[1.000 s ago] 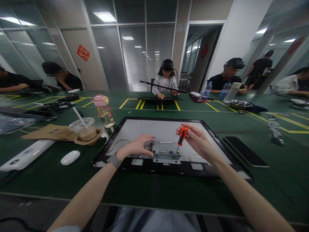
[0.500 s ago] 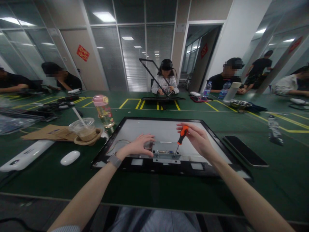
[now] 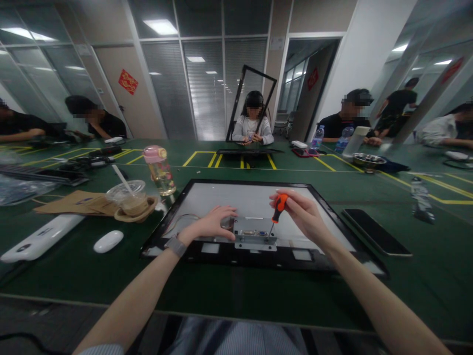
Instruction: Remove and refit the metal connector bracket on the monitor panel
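A monitor panel (image 3: 258, 199) lies face down on the green table, black frame round a pale back. Near its front edge sits a small metal port bracket (image 3: 254, 235). My left hand (image 3: 212, 223) rests on the bracket's left end, fingers curled and pressing on it. My right hand (image 3: 301, 213) pinches an orange-handled screwdriver (image 3: 278, 211), held nearly upright, with its tip down on the bracket's right side. A watch sits on my left wrist.
A drink cup with straw (image 3: 129, 196), a pink-lidded bottle (image 3: 159, 170), a white mouse (image 3: 108, 241) and a white bar (image 3: 40, 238) lie to the left. A dark phone (image 3: 375, 230) lies right of the panel. Several people sit round the table; the one opposite holds up a black frame (image 3: 251, 101).
My hands have hardly moved, with the screwdriver staying on the bracket. The person opposite has lifted a black frame from flat to upright.
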Available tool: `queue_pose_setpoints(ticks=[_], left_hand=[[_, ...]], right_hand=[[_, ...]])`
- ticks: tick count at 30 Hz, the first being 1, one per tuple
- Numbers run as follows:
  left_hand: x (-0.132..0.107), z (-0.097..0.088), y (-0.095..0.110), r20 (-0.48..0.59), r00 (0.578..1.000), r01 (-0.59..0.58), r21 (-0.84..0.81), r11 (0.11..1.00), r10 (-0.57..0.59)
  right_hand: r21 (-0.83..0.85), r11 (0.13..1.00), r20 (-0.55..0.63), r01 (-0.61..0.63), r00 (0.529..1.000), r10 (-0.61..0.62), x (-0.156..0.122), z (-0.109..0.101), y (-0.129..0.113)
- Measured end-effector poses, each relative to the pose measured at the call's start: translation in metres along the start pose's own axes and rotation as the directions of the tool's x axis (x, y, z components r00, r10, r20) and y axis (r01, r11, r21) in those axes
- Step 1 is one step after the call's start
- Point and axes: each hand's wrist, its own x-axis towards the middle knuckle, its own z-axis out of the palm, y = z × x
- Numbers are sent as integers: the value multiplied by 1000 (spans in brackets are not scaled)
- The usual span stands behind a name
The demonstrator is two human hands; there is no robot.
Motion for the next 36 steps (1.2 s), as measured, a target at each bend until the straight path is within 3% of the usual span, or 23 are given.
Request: queue_pose_setpoints(ticks=[10,19,27,32,36], left_hand=[[1,2,-7,-2,1000,-26,-16,1000,26],[0,0,-2,6,1000,-8,-4,1000,8],[0,0,0,1,1000,0,5,1000,0],[1,1,-4,1,1000,-6,2,1000,6],[0,2,-5,-5,1000,-17,-9,1000,17]], right_hand=[[-91,989,-113,112,986,-122,2,-5,9],[152,987,53,-60,997,52,-1,2,-1],[69,998,-30,-9,999,11,0,-1,4],[112,994,-6,-6,1000,7,2,0,5],[38,999,-43,36,998,-34,1,-3,6]])
